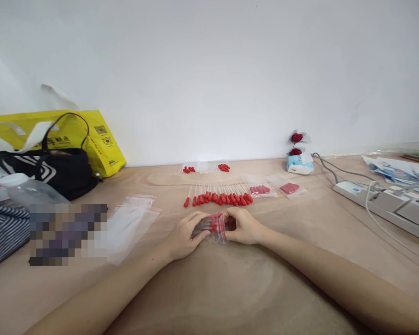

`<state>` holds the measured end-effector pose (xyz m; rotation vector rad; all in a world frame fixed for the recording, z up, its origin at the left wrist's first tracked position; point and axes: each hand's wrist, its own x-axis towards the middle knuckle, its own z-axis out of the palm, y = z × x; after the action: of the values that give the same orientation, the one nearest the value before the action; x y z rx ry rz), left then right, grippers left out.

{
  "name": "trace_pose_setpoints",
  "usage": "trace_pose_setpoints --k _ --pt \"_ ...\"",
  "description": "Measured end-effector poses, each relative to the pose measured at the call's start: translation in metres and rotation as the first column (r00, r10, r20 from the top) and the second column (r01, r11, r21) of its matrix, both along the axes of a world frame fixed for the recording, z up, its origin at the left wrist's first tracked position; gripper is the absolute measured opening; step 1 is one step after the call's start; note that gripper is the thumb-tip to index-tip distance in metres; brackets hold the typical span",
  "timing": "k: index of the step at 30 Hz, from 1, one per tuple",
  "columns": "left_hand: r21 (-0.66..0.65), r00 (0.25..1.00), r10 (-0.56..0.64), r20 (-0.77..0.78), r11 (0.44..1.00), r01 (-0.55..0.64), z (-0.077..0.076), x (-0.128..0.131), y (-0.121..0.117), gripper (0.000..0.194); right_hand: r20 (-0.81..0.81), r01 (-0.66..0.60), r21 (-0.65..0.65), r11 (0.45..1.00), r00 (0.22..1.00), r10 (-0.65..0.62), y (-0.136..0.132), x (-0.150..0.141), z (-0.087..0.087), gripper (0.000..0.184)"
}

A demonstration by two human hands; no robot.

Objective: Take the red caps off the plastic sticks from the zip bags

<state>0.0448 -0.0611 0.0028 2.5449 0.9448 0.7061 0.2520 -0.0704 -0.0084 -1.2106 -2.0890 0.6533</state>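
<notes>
Over the table's middle, my left hand [188,236] is closed round the body of a small clear zip bag [220,236] with a red seal strip. Red-tipped droppers show inside it, their bulbs near the bag's mouth. My right hand [243,226] grips the mouth end of the same bag between thumb and fingers. Just beyond both hands lies a row of droppers [216,197], thin clear stems pointing away and red bulbs towards me. Filled zip bags [260,189] lie to the right of the row. A stack of flat zip bags [125,228] rests left of my left hand.
Two red dropper clusters [224,167] lie in clear bags by the wall. At left are a yellow bag [108,149], a black bag [70,170], a clear bottle [35,193] and a blurred-out item. Right are a tissue pack [299,164], a power strip [352,190] with cables, and papers [401,172].
</notes>
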Motion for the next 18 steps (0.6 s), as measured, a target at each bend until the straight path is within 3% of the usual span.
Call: trace_pose_setpoints --k 4,8,18 --pt "-0.021 1.0 -0.004 0.008 1.0 0.004 0.001 0.001 0.0 0.026 -0.011 -0.075 0.096 0.993 0.997 0.076 0.0 0.0 -0.003 0.021" --pt "-0.025 1.0 0.004 0.002 1.0 -0.004 0.001 0.001 0.0 0.025 -0.009 -0.055 0.133 0.99 0.998 0.057 0.0 -0.002 -0.007 0.012" --pt "-0.007 0.999 0.036 -0.014 0.999 -0.036 0.001 0.0 0.0 0.024 -0.152 -0.038 0.059 0.998 0.987 0.047 0.004 0.008 -0.01 0.009"
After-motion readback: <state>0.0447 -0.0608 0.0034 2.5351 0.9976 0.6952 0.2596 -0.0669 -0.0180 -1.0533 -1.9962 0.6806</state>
